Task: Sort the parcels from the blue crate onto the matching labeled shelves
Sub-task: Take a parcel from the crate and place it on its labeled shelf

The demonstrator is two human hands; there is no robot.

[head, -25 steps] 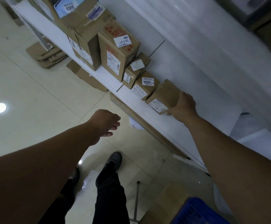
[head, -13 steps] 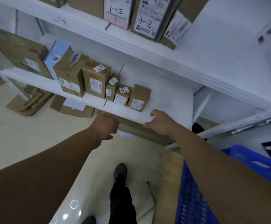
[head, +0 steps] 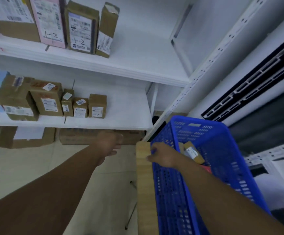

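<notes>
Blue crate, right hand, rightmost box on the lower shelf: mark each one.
blue crate (head: 169, 192), head view, left side wall.
right hand (head: 162, 156), head view, back of the hand.
rightmost box (head: 97, 106), head view, labelled front face.

Right hand (head: 161, 156) over blue crate (head: 222, 150) rim (empty, loosely curled).

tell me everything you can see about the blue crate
The blue crate is an open-topped rectangular bin, plastic by the look, its walls pierced with rows of slots. It sits at lower right, beside the white shelf upright, with a pale wooden board along its left side. Inside lie a few brown parcels, one with a white label. The right hand is over its left rim; whether it grips the rim is unclear.
</notes>
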